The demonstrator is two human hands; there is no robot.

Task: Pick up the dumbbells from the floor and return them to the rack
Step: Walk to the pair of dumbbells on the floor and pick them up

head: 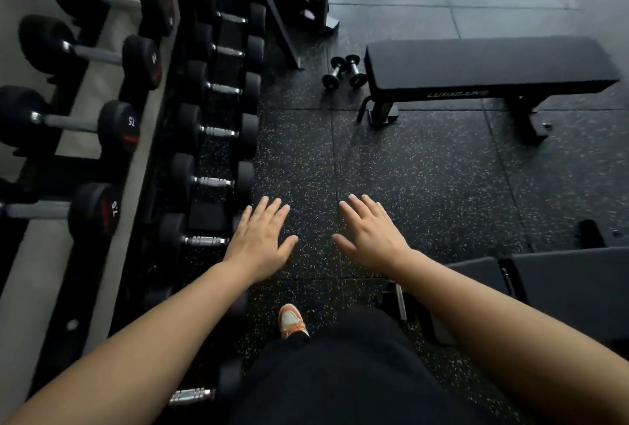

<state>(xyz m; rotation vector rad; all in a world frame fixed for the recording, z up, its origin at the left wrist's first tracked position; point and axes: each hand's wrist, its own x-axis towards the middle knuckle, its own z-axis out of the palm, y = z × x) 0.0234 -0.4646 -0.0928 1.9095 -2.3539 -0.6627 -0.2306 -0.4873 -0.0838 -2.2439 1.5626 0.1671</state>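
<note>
Dumbbells fill the two-tier rack along the left, heavier pairs above and smaller ones below. Left hand and right hand are both spread flat and empty over the speckled rubber floor. Two small dumbbells lie ahead, well apart from the hands and just beside the flat bench; judging by this, the pickup is not yet begun.

Black speckled rubber floor, tiled with visible seams. At 12 o'clock, two small black dumbbells with chrome handles lie side by side on it, just left of a black padded flat bench standing at 1 o'clock.
</note>
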